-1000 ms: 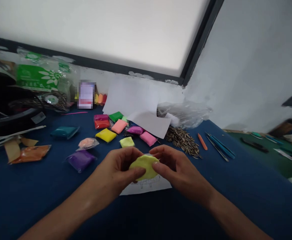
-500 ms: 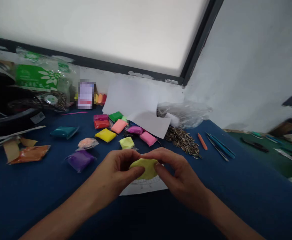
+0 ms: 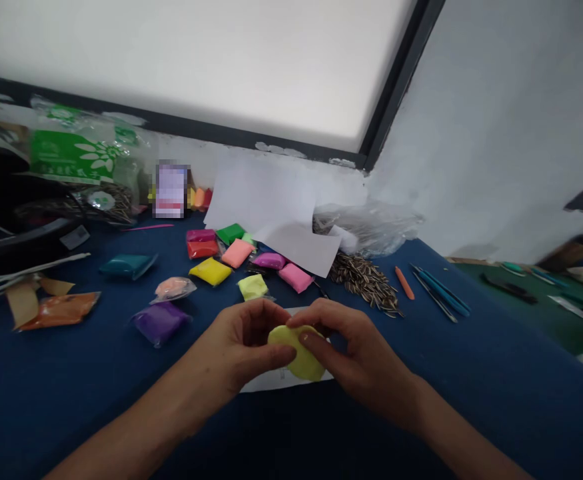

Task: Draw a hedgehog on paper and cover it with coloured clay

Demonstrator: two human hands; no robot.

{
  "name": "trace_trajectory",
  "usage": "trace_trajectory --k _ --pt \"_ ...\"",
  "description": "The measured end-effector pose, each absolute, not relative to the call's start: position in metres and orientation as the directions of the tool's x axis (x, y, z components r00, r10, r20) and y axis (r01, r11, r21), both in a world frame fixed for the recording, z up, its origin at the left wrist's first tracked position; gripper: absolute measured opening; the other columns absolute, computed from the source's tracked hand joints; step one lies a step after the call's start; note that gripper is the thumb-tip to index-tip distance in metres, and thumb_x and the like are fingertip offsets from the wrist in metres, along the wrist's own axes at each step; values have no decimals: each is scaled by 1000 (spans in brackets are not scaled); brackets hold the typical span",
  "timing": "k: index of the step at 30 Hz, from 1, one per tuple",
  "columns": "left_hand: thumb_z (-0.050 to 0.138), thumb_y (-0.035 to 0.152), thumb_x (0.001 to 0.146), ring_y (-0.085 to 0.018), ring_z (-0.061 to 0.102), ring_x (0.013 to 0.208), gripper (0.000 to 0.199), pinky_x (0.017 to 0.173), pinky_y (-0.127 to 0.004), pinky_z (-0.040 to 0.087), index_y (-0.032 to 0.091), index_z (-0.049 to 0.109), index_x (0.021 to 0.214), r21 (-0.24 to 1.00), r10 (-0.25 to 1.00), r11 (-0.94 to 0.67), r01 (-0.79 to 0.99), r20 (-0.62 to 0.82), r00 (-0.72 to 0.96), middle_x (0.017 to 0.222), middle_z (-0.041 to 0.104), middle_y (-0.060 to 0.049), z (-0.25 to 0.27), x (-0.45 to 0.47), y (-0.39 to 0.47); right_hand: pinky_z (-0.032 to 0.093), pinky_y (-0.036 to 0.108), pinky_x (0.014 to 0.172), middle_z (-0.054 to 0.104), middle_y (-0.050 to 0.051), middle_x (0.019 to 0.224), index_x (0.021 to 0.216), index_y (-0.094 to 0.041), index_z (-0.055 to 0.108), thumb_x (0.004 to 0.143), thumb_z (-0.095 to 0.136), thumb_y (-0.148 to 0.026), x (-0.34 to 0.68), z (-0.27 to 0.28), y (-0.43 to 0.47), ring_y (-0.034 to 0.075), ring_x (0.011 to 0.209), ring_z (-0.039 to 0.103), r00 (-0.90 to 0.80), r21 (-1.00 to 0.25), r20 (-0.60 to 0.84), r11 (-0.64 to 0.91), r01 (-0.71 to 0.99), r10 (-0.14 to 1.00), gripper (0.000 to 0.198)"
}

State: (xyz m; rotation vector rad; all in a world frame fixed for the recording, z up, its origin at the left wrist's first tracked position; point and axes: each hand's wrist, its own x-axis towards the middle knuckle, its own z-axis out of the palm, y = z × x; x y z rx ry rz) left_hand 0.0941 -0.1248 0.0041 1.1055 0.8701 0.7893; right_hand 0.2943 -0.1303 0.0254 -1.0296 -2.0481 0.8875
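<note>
Both hands [image 3: 231, 347] [image 3: 361, 357] pinch yellow clay [image 3: 307, 365]; a nearby pouch [image 3: 183, 318] holds purple clay [image 3: 160, 323].

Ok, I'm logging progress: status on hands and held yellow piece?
Left hand, right hand: both pinching the yellow piece. Piece flattened, hiding part of the paper sheet. No obstruction visible at the hands.

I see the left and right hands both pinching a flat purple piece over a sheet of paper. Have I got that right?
Not quite: the piece is pale yellow-green, not purple, as the head view shows. The left hand and right hand do both pinch it over the paper.
</note>
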Motion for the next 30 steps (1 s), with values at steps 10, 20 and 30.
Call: trace_trajectory --k 10,20,30 --pt "80 37 69 -13 58 61 28 61 -25 46 16 75 86 963 858 268 11 -244 451 69 69 2 11 99 -124 47 27 67 56 2 91 122 -26 73 96 45 -7 298 29 -130 13 76 58 -542 -794 213 467 389 813 42" --pt "81 50 68 -14 60 59 37 59 -25 48 15 75 81 968 872 253 1 -228 433 65 69 0 11 98 -123 46 27 63 57 4 93 118 -23 72 98 45 -13 300 27 -127 14 75 57 -540 -768 222 487 416 812 35" --pt "78 55 75 -16 63 60 36 62 -26 49 20 74 77 983 944 179 -31 -163 287 61 73 -1 21 91 -122 49 27 64 59 0 78 88 -17 59 92 67 -36 296 26 -127 14 71 56 -364 -971 -10 78 227 931 21"
